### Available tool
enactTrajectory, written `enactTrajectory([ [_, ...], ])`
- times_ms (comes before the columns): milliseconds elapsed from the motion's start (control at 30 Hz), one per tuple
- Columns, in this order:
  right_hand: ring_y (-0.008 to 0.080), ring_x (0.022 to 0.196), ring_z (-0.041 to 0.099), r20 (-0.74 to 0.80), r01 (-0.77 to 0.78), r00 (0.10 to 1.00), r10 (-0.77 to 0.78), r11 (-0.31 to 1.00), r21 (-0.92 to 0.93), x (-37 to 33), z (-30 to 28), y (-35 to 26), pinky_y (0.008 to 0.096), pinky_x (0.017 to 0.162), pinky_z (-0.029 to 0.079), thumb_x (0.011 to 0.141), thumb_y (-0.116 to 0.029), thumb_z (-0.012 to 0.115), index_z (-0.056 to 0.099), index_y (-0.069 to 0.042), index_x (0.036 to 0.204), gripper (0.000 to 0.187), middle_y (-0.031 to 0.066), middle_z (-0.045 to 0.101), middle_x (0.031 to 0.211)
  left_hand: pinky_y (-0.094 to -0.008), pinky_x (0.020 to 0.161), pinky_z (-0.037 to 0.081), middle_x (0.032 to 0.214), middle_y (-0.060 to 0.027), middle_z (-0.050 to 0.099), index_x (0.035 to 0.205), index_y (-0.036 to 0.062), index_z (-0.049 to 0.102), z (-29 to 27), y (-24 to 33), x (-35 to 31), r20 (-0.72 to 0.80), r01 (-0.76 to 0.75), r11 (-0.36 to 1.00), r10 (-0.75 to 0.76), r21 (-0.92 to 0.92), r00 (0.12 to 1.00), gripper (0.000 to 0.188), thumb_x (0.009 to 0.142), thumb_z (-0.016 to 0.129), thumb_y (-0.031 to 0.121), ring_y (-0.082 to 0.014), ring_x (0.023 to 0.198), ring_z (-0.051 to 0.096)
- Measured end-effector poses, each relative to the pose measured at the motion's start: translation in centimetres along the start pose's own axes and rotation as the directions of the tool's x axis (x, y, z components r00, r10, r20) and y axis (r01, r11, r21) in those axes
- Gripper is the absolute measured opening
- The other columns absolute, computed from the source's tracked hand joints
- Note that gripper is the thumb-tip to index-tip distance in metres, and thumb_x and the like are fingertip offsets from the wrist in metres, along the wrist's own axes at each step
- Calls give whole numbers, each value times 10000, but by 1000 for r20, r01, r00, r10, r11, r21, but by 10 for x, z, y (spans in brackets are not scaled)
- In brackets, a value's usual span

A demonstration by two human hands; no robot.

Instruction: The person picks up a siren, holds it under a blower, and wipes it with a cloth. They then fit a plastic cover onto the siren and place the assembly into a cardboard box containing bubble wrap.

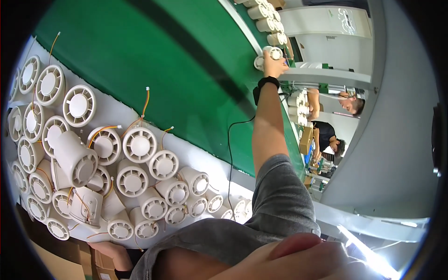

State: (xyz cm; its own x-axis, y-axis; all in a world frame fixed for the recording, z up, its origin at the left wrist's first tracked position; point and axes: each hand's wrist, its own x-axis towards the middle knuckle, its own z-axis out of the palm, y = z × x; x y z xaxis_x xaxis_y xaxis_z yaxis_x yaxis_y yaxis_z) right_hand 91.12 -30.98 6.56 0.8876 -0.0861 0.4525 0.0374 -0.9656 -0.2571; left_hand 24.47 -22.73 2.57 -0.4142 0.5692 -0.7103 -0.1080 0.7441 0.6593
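My right arm stretches far across the green belt-like surface. My right hand, with a black watch on its wrist, is closed around a white cylinder with a slotted round end. Against its left side stands another white cylinder. My left hand is low at the left, by the near edge of the light-coloured table; its fingers are mostly hidden. Just above it lie several white slotted cylinders, many with thin orange, yellow and dark wires ending in small white plugs.
More white cylinders stand in rows beyond the far rail. A black cable trails over the green surface. Two other people work at the right, near a cardboard box. Cardboard lies below the near edge.
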Motion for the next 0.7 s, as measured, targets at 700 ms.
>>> enactTrajectory([
  [700,385,1175,227,513,96,855,-78,995,-9,18,2,0,410,975,182,493,-623,611,343,70,1207,1031,284,268,1267,-315,875,335,1143,-83,446,1163,37,393,-12,-11,13,12,115,981,-115,-157,993,483,865,306,406,-206,1014,435],
])
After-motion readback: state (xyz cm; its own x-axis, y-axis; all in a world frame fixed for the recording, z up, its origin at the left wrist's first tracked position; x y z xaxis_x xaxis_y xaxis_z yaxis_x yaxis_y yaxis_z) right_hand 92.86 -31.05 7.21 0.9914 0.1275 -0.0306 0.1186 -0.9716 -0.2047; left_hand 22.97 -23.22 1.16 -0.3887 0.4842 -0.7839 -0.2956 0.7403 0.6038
